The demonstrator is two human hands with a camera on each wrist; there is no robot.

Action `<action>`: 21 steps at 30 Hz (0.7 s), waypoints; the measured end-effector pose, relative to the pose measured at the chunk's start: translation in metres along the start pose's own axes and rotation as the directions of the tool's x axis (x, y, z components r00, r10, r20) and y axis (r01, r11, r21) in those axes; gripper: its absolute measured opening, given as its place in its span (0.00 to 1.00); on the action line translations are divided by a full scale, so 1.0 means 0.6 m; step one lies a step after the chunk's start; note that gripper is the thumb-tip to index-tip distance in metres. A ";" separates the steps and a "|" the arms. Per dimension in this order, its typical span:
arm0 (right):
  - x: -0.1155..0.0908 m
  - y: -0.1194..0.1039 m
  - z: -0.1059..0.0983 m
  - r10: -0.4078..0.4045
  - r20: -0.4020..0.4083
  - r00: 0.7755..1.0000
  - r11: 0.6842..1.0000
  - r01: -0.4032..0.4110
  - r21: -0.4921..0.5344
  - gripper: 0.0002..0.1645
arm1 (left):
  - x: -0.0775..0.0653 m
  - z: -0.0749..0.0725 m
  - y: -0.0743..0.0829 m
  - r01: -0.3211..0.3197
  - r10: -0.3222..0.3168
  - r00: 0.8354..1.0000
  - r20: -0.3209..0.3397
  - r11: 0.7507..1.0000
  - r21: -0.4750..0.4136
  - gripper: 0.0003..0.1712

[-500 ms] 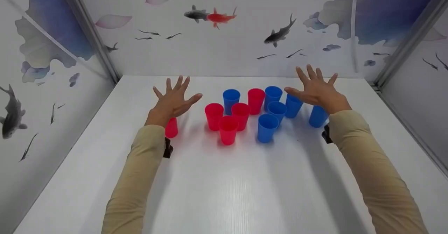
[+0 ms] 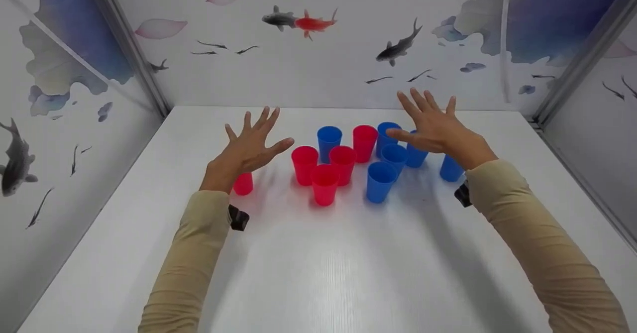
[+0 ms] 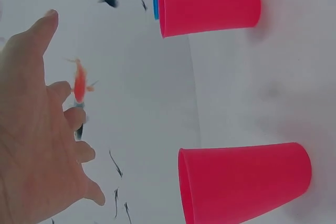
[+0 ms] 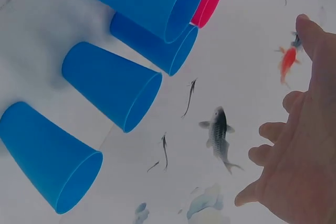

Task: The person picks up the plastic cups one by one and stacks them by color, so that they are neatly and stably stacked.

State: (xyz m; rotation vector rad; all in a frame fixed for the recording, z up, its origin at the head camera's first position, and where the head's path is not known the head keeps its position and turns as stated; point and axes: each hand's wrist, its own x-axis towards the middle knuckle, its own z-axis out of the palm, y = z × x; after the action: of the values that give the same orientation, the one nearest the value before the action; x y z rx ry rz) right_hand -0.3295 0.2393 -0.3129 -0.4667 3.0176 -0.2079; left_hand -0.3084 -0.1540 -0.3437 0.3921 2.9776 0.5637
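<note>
My left hand (image 2: 251, 146) hovers with spread, straight fingers over the left part of the table, holding nothing. Below its wrist stands a red cup (image 2: 243, 183), partly hidden by the hand. On the other side my right hand (image 2: 435, 126) is held up with fingers spread, and it overlaps a blue cup (image 2: 417, 156) in the head view. Between the hands stand several upright cups, among them a front red cup (image 2: 324, 186) and a front blue cup (image 2: 380, 183). In the right wrist view the palm (image 4: 302, 166) faces several blue cups (image 4: 113, 85), apart from them.
A white table (image 2: 308, 268) carries the cups. Behind it rises a white back panel (image 2: 298, 79) printed with fish, and side panels flank it. Far right, one blue cup (image 2: 451, 168) stands by itself near the right wrist.
My right hand has shifted left, over the blue cups. The left hand has moved slightly to the right. The cups stand where they were.
</note>
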 end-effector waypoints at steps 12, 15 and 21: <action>-0.011 -0.063 0.027 -0.132 -0.054 0.990 0.991 0.132 -0.004 0.60 | -0.037 0.006 -0.018 -0.042 0.039 0.999 -0.024 0.988 -0.146 0.52; -0.014 -0.074 0.033 -0.139 -0.064 0.988 0.989 0.142 0.036 0.59 | -0.050 0.005 -0.027 -0.059 0.046 0.997 -0.067 0.977 -0.206 0.50; -0.025 -0.098 0.043 -0.156 -0.119 0.981 0.968 0.176 0.181 0.58 | -0.078 0.004 -0.049 -0.089 0.024 0.983 -0.180 0.929 -0.360 0.45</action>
State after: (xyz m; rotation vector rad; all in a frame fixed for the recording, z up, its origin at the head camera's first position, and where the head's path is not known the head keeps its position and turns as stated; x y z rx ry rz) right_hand -0.2951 0.1852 -0.3291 -0.7109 3.0157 -0.5440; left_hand -0.2699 -0.1919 -0.3553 0.4137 2.9280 1.1944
